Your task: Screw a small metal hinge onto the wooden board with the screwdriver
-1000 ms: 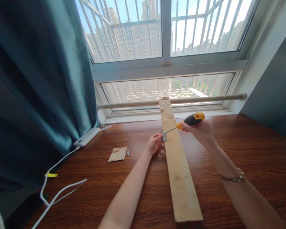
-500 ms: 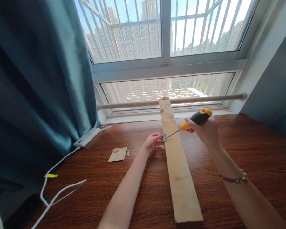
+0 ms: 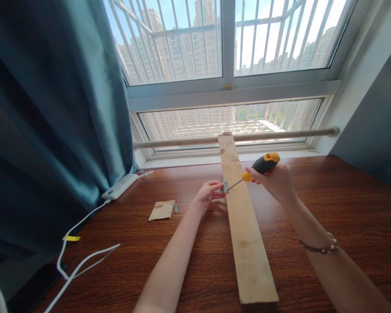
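Note:
A long pale wooden board [image 3: 249,248] lies lengthwise on the brown table, its far end by the window rail. On its left edge sits a small metal hinge [image 3: 225,187], one leaf over the wood. My left hand [image 3: 209,194] pinches this hinge between thumb and fingers at the board's side. In my right hand [image 3: 275,180] is a screwdriver [image 3: 265,163] with a black and yellow handle, held at a slant. Its tip meets the hinge's near right part; any screw there is too small to make out.
Left of the board lie a thin square wood piece [image 3: 162,210] and a few screws [image 3: 175,208]. A white power strip [image 3: 120,187] with a white cable [image 3: 81,264] rests near the blue curtain [image 3: 68,87]. Behind the table runs a metal rail [image 3: 280,135] before the window.
My right hand and the screwdriver handle have shifted left and slightly down, toward the hinge. My left hand keeps its hold on the hinge.

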{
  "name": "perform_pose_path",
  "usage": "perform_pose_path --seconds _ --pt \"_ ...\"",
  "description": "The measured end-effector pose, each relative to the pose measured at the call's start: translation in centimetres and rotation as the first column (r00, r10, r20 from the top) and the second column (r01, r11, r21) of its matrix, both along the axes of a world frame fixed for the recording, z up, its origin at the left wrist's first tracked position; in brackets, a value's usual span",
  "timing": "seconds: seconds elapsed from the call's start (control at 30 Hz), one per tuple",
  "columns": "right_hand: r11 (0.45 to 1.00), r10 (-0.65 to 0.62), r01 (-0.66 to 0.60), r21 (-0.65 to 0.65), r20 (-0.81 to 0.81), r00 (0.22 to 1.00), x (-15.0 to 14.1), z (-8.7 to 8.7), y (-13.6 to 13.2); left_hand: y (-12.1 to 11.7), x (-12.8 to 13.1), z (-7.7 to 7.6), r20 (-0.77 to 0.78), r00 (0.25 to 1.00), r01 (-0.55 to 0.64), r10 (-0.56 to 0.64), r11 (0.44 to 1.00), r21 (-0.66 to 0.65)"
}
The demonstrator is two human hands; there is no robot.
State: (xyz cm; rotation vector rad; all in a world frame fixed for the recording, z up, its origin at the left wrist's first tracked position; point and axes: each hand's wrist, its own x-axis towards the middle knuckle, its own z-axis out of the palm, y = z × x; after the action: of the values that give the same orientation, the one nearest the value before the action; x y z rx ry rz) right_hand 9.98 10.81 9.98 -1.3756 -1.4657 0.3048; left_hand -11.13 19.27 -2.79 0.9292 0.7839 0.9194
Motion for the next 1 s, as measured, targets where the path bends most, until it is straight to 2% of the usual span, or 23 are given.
perform_pose_path --seconds 0.1,0.23,0.33,0.43,0.47,0.5,0.57,0.6,0.67,0.73,0.8,0.87,0.93,1.0 --pt "0.986 0.142 -0.155 -0.057 -0.184 0.973 0.0 0.0 0.0 0.0 0.0 -0.1 -0.003 1.0 0.0 0.0 1.0 -0.004" --pt "0.899 0.383 -0.437 -0.03 -0.428 0.818 0.4 0.5 -0.4 0.1 0.1 -0.1 -0.008 1.0 0.004 -0.004 1.0 -0.009" --pt "0.835 0.475 -0.55 -0.017 -0.481 0.737 0.9 1.1 -0.8 0.1 0.1 -0.1 -0.012 1.0 0.0 0.0 1.0 -0.01" --pt "0.805 0.51 -0.591 -0.047 -0.454 0.73 1.3 1.4 -0.9 0.1 0.0 -0.2 -0.015 1.0 -0.005 0.005 1.0 -0.009" --pt "0.823 0.491 -0.564 -0.065 -0.416 0.765 1.4 1.4 -0.8 0.1 0.0 -0.3 -0.014 1.0 -0.005 0.005 1.0 -0.007" --pt "0.863 0.442 -0.498 -0.079 -0.359 0.822 1.3 1.2 -0.7 0.1 0.0 -0.3 -0.012 1.0 -0.004 0.004 1.0 -0.005" --pt "0.963 0.24 -0.259 -0.068 -0.211 0.948 0.9 0.8 -0.4 0.1 0.0 -0.4 -0.009 1.0 -0.006 0.006 1.0 0.002" --pt "0.991 0.116 -0.123 -0.043 -0.147 0.982 0.6 0.5 -0.2 0.1 0.0 -0.5 -0.007 1.0 -0.006 0.006 1.0 0.005" --pt "0.996 -0.09 0.091 0.014 -0.076 0.993 0.0 0.0 0.1 0.2 0.0 -0.5 -0.005 1.0 -0.008 0.008 1.0 0.008" --pt "0.985 -0.162 0.166 0.047 -0.075 0.984 -0.5 -0.2 0.2 0.2 0.0 -0.5 -0.003 1.0 -0.008 0.008 1.0 0.004" --pt "0.995 -0.092 0.096 0.025 -0.145 0.985 -0.5 -0.1 0.2 0.2 0.0 -0.4 -0.002 1.0 -0.007 0.007 1.0 -0.002" --pt "0.994 0.088 -0.103 -0.04 -0.273 0.958 -0.1 0.4 -0.1 0.2 0.0 -0.4 0.001 1.0 -0.002 0.002 1.0 -0.001" --pt "0.945 0.256 -0.314 -0.093 -0.39 0.885 0.6 1.0 -0.5 0.2 0.0 -0.4 0.005 1.0 0.002 -0.002 1.0 0.004" --pt "0.885 0.351 -0.446 -0.133 -0.439 0.827 1.1 1.6 -1.0 0.2 0.1 -0.4 0.004 1.0 0.002 -0.002 1.0 0.007"
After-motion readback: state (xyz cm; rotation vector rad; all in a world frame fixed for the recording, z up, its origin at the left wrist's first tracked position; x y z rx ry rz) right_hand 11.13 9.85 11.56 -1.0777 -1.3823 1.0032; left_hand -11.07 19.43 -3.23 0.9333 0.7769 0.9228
